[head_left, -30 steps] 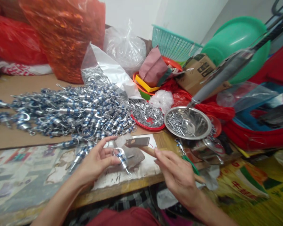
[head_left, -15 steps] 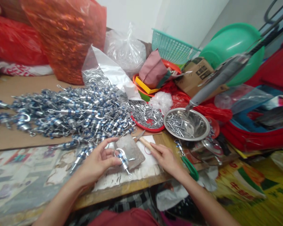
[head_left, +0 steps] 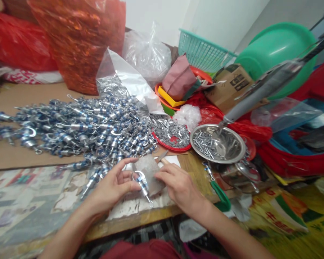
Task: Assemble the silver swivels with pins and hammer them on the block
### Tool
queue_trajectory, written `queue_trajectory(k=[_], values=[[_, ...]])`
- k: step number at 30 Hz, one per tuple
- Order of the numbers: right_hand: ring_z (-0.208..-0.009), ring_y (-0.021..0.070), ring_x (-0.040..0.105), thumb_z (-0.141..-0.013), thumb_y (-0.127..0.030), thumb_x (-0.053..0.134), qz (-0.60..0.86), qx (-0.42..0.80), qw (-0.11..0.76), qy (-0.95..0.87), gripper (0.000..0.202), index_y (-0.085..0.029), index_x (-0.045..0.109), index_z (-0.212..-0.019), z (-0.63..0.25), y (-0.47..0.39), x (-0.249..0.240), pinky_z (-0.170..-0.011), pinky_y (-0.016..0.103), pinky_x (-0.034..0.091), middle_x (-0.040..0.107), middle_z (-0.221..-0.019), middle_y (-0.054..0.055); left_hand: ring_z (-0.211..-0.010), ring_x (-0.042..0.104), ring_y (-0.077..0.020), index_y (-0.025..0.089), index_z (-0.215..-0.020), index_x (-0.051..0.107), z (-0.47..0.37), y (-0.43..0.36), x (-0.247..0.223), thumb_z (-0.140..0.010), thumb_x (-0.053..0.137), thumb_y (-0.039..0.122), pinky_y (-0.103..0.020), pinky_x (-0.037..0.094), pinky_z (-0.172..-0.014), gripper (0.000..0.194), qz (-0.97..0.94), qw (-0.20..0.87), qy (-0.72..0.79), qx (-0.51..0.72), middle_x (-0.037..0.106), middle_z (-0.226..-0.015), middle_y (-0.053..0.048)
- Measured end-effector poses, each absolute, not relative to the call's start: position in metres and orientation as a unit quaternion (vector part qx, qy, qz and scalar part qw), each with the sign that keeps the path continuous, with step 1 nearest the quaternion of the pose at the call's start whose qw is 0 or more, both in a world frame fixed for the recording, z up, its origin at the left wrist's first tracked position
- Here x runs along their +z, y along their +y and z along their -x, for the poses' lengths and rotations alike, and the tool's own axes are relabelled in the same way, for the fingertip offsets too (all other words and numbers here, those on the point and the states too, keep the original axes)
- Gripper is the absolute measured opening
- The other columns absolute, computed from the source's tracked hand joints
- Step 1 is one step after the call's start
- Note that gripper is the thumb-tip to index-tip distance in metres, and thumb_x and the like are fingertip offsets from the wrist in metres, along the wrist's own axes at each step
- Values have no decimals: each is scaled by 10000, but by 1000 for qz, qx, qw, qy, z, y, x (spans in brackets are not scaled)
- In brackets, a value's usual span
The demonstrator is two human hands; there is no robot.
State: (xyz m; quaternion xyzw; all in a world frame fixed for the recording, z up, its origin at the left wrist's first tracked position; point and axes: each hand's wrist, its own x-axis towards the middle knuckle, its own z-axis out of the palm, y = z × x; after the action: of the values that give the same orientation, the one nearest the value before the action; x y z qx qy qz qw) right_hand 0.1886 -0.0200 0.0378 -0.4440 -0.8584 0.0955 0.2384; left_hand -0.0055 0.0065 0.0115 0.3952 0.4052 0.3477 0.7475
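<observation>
My left hand (head_left: 121, 181) grips a metal fitting (head_left: 143, 182) with blue bands, a crescent-shaped piece at one end and a small ring at the other. The fitting lies against the near side of a grey stone block (head_left: 148, 167). My right hand (head_left: 179, 183) is over the block's right edge, its fingers closed together; what they pinch, if anything, is hidden. Just beyond those fingers shows a wooden-handled tool with a pointed metal part (head_left: 162, 156), its handle mostly covered by the hand. White paper (head_left: 132, 208) lies under the block.
A big heap of similar fittings (head_left: 91, 126) spreads at the left. Behind the block stand a red tray (head_left: 175, 148) of small metal pieces and a steel bowl (head_left: 240, 153) of pins. A green-handled tool (head_left: 221, 196) lies at the table's right edge.
My right hand has left its grip along the wooden handle and come left onto the block. The small metal pin seen on the block is now out of sight. My left hand stays on the fitting.
</observation>
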Motion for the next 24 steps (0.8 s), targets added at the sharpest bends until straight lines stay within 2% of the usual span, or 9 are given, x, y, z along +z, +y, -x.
queue_trajectory(k=[4,8,18,21,24], values=[[-740,134,549,-781,-14,475,420,188,206,-864,262,-173,669,-857,-181,-11,48,-646,224,436,614,-779,30,-655,580,-139,204,-1142,395,5,7,12,-593,695,105,-286,452,-641,633,-395,749,399,352,626,-716,21],[-732,129,562,-747,-56,592,469,244,213,-822,149,-169,685,-771,-166,-5,50,-664,218,432,633,-721,11,-654,584,-144,199,-1153,398,5,7,11,-586,699,107,-287,446,-637,649,-394,750,392,358,621,-706,22],[-616,120,581,-675,-80,652,504,374,239,-741,127,-184,716,-710,-164,10,36,-599,228,425,658,-642,-9,-629,607,-147,198,-1198,375,4,8,11,-580,706,107,-280,461,-623,707,-388,758,386,357,648,-697,15],[-606,125,583,-679,-129,668,509,392,239,-728,104,-196,722,-737,-164,11,34,-585,233,432,657,-644,-7,-608,604,-136,192,-1198,371,4,7,11,-583,706,93,-264,459,-605,707,-386,759,383,358,649,-687,17],[-626,126,575,-685,-123,669,505,366,248,-742,116,-202,728,-744,-160,11,35,-597,236,437,642,-638,3,-660,634,-172,203,-1200,376,4,7,12,-571,720,100,-294,473,-628,724,-373,763,386,360,662,-725,0]])
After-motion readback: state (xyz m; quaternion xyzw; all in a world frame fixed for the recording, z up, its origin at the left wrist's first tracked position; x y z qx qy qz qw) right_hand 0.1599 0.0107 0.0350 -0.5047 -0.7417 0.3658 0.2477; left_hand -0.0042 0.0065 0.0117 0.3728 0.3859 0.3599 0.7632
